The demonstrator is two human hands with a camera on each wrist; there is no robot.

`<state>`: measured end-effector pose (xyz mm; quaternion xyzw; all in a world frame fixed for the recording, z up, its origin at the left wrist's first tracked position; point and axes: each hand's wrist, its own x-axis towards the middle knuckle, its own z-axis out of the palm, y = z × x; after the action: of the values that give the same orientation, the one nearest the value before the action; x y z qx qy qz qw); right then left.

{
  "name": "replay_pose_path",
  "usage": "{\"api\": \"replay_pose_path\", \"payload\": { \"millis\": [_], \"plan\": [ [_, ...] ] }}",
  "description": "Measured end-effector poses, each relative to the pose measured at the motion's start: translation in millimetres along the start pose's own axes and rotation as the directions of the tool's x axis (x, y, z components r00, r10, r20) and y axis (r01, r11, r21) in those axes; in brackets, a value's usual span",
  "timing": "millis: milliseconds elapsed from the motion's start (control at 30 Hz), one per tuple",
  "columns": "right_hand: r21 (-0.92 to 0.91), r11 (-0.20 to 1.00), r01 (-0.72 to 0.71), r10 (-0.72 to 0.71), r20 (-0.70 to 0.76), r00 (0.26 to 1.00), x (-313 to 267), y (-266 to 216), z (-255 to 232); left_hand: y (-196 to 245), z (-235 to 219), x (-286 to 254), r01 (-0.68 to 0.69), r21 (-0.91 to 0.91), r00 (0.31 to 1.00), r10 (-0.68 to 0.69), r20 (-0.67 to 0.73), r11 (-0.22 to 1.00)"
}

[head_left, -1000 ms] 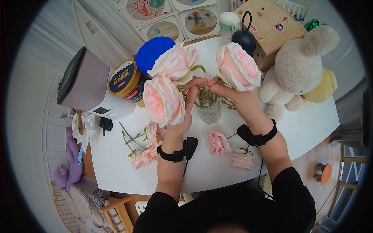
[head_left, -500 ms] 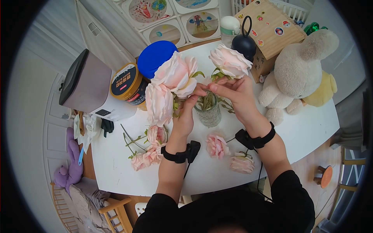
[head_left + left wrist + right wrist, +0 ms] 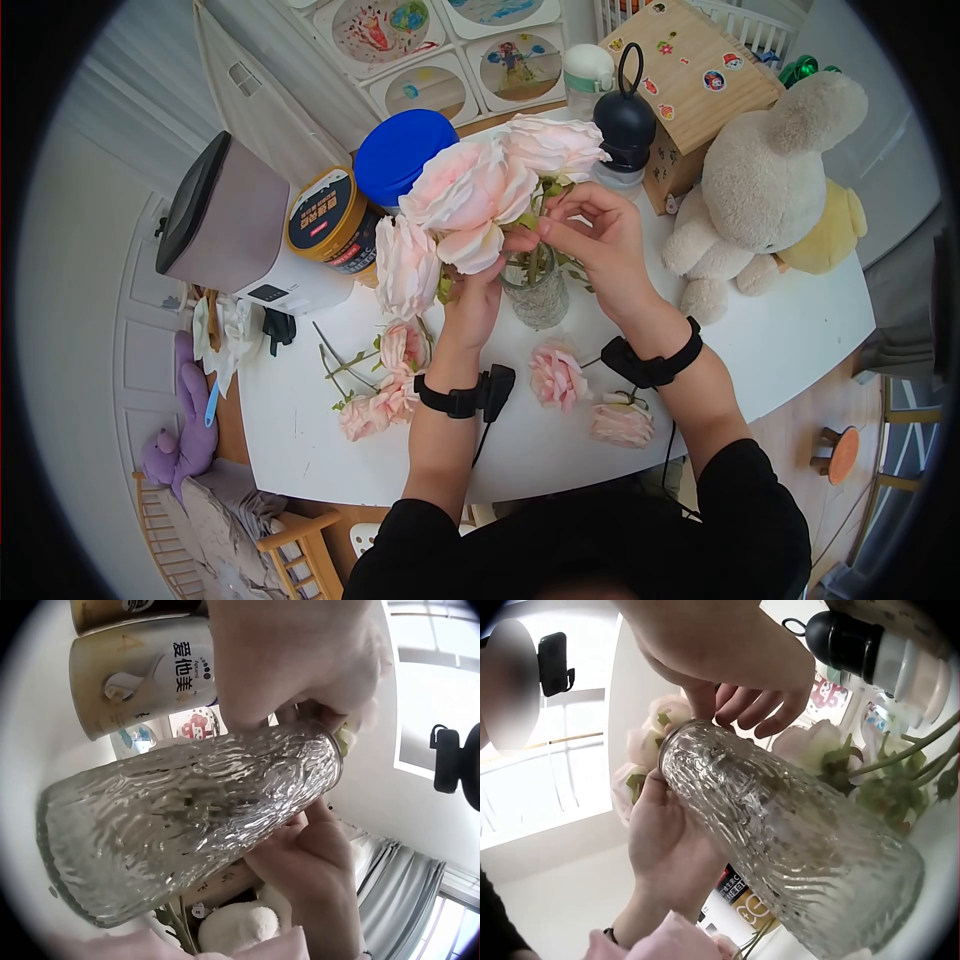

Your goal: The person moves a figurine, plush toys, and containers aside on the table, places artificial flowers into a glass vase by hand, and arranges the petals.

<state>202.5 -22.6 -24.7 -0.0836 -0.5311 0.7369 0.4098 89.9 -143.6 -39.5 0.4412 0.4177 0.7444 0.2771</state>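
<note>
A clear textured glass vase (image 3: 540,303) stands on the white table, with green stems inside. Large pale pink roses (image 3: 470,190) crowd above and left of its mouth. My left hand (image 3: 478,300) holds rose stems close to the rim, its fingers partly hidden under the blooms. The right hand (image 3: 612,255) pinches a stem just over the mouth, below another pink rose (image 3: 555,145). In the left wrist view both hands meet around the top of the vase (image 3: 187,817). The right wrist view shows the right-hand fingers (image 3: 757,709) bent beside the rim.
Loose pink roses lie on the table (image 3: 300,440) left and right of my forearms. A blue-lidded tub (image 3: 405,150), a gold-and-black tub (image 3: 325,215) and a bin-like appliance (image 3: 225,215) stand left. Behind are a black-topped bottle (image 3: 625,125), wooden box (image 3: 690,80) and plush rabbit (image 3: 765,190).
The right-hand rose has moved left and now sits beside the other blooms over the vase. My right hand's fingers have lifted and turned slightly; the left hand stays near the rim.
</note>
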Motion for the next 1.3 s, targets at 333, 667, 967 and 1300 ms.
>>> {"api": "replay_pose_path", "payload": {
  "millis": [333,667,967,1300],
  "plan": [
    [-0.046,0.999,0.001,0.002,0.058,0.998,1,3,-4,4,2,1,0.036,0.083,0.999,-0.034,-0.026,0.996],
    [-0.058,0.998,-0.009,0.020,0.180,0.983,8,-7,-12,5,5,3,0.015,0.095,0.999,-0.012,-0.035,0.995],
    [-0.323,0.939,0.119,-0.019,0.295,0.955,8,-25,-18,2,5,1,-0.009,0.109,0.998,0.015,-0.053,0.994],
    [-0.823,0.540,0.175,0.560,0.507,0.655,-10,-79,-59,2,6,4,-0.043,0.192,0.998,0.051,-0.040,0.980]
  ]
}}
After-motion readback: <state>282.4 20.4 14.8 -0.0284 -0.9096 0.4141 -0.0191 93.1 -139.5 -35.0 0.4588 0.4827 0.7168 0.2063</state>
